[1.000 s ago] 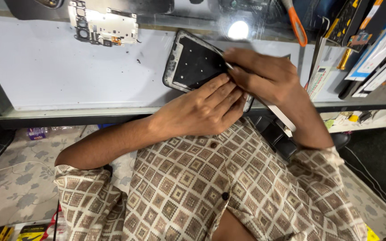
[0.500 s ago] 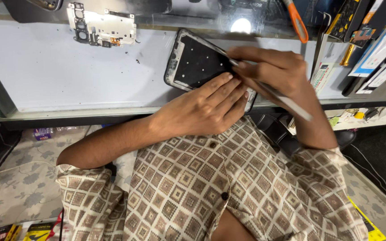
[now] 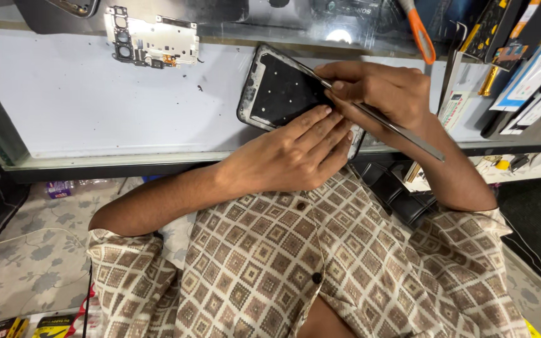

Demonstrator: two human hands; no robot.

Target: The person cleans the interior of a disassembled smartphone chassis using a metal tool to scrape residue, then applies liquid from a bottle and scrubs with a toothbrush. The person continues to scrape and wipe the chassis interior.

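An opened black phone frame (image 3: 278,89) lies tilted on the white glass counter (image 3: 64,100). My left hand (image 3: 289,153) lies flat with its fingers pressed on the frame's near edge, holding it down. My right hand (image 3: 383,94) grips metal tweezers (image 3: 396,130), whose tips touch the frame's right side near my fingertips. The tweezers' long handle end points back toward my right forearm. The frame's lower right corner is hidden under my hands.
A silvery phone inner plate with camera openings (image 3: 153,42) lies at the counter's far left. An orange-handled tool (image 3: 419,32) and packaged accessories (image 3: 533,56) stand at the far right. A patterned floor (image 3: 20,250) and small yellow-black packets (image 3: 39,325) lie below the counter's edge.
My right hand has turned the tweezers and slid their tips along the frame's right side. My left hand stays pressed on the frame.
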